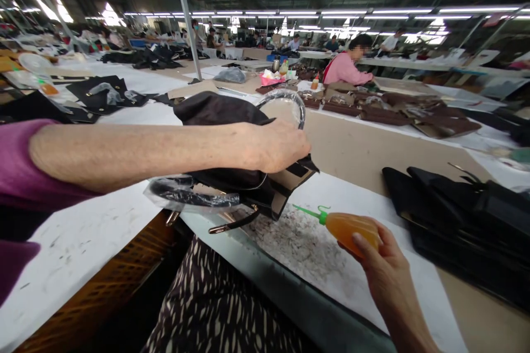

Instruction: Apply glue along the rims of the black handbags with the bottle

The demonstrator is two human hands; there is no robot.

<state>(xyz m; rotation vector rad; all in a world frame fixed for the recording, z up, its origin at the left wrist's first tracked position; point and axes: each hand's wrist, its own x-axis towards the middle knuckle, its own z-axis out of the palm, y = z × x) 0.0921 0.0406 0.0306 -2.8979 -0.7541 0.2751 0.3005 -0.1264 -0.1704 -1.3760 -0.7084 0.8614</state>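
Observation:
My left hand (pixel 281 146) reaches across a black handbag (pixel 223 107) and grips its upper edge, the fingers closed and partly hidden behind the hand. The bag lies tilted at the table's front edge, its open end turned to the right with tan lining showing. Clear plastic wraps both of its curved handles (pixel 194 194), and a strap with a gold-coloured metal end (pixel 219 228) hangs toward me. In my right hand (pixel 383 262) is a squeeze bottle (pixel 351 229) of amber liquid, its green nozzle pointing left toward the bag, apart from it.
Black bag pieces (pixel 455 220) are stacked at the right. Brown pieces (pixel 381 105) lie farther back near a person in pink (pixel 345 69). More black pieces (pixel 107 94) lie at the left. An orange plastic crate (pixel 124 270) stands below the table edge. A metal post (pixel 188 19) rises behind.

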